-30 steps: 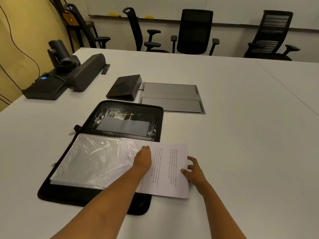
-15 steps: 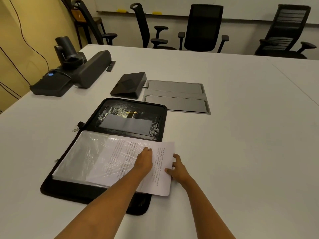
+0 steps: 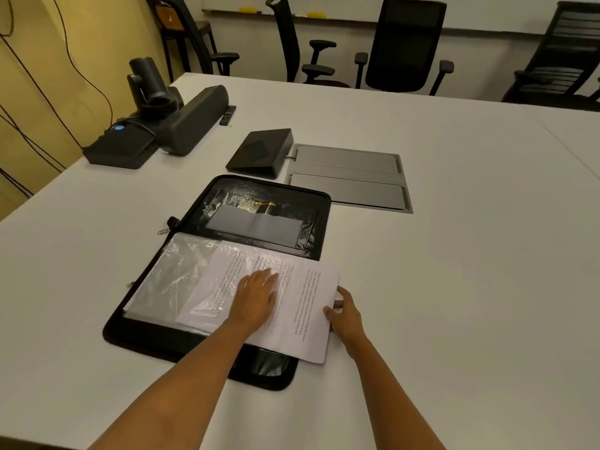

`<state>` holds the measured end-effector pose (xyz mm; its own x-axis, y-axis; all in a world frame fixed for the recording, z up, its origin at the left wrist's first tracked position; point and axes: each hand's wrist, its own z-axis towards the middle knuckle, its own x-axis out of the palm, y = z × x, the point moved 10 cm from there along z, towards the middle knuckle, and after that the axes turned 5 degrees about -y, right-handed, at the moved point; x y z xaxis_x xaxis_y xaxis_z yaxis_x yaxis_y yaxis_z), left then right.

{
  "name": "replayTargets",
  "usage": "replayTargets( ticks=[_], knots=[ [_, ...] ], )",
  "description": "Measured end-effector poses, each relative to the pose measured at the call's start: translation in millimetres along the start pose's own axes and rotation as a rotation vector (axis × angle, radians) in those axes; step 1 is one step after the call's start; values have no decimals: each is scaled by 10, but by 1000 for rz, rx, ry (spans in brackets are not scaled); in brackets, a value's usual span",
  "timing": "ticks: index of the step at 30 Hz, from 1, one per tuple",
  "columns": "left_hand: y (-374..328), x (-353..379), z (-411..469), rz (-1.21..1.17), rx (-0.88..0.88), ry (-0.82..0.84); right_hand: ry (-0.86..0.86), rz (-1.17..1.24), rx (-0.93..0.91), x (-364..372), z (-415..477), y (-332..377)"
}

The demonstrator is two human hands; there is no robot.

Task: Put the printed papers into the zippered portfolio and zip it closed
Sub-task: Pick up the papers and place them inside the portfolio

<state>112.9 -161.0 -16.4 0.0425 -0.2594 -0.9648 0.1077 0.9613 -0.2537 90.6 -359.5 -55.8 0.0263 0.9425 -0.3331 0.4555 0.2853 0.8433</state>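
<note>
A black zippered portfolio (image 3: 266, 203) lies open on the white table, its far half showing a pocket and its near half a shiny clear plastic sleeve (image 3: 175, 274). The printed papers (image 3: 308, 306) lie partly under that sleeve, their right part sticking out past the portfolio's edge. My left hand (image 3: 256, 297) lies flat on the papers and the sleeve, fingers spread. My right hand (image 3: 344, 315) holds the papers' right edge, fingers curled on it. The zipper pull (image 3: 164, 229) shows at the portfolio's left spine.
A black wedge-shaped device (image 3: 259, 152) and a grey metal cable hatch (image 3: 349, 175) sit just beyond the portfolio. A conference camera and speaker bar (image 3: 162, 121) stand at the far left. Office chairs (image 3: 406, 47) line the table's far side.
The papers have slid left, further under the plastic sleeve, and my right hand has followed their edge leftward. My left hand stays flat on them.
</note>
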Motion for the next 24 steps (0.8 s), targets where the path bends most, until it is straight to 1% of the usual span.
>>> replayTargets(
  ticks=[5, 10, 17, 24],
  knots=[
    [539, 91, -273, 21, -59, 79, -119, 56, -12, -22, -62, -7],
    [811, 138, -465, 24, -27, 124, -241, 135, -24, 5, -123, -16],
    [858, 181, -490, 27, -38, 76, -247, 98, -64, 202, -134, 108],
    [794, 156, -511, 60, -6, 53, -274, -26, -108, 397, -170, 226]
  ],
)
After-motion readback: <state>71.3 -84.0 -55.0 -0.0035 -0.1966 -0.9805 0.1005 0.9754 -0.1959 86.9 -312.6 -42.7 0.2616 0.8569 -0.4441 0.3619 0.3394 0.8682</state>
